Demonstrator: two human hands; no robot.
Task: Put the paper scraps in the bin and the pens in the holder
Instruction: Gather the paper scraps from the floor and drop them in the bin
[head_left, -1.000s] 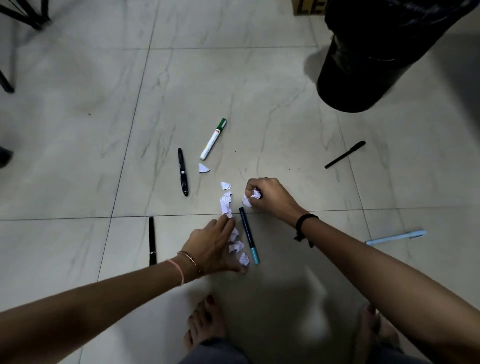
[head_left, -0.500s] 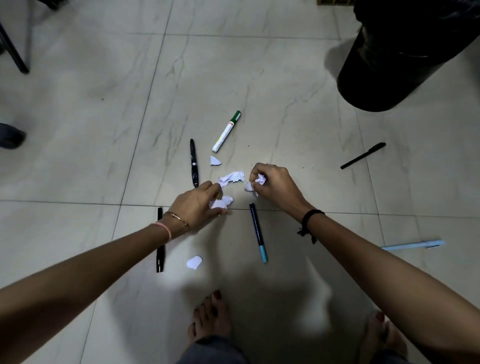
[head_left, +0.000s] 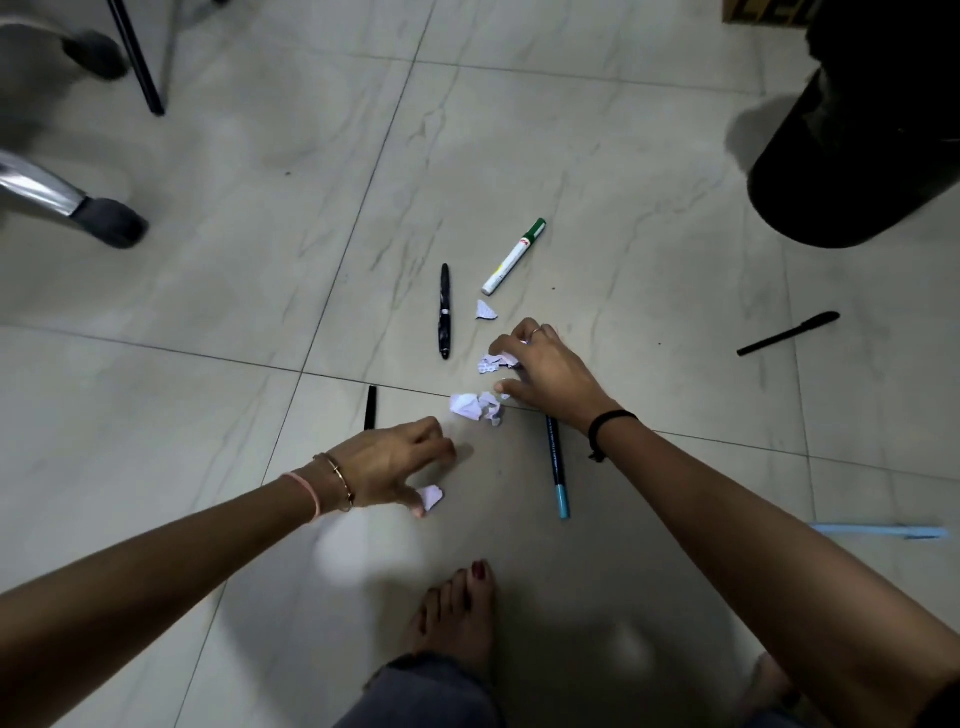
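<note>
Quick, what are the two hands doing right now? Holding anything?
Left hand: fingers closing on a paper scrap on the floor; not lifted.
Right hand: curled around crumpled paper scraps.

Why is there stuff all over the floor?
Pens and torn paper scraps lie scattered on the tiles instead of put away: a green-capped marker, black pens, a blue one.

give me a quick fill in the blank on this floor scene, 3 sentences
1. The marker lying on the floor has a ____ cap.
2. The black band is on the wrist of the ____ hand.
3. The left hand reaches for a paper ____ near its thumb.

Missing words: green; right; scrap
</note>
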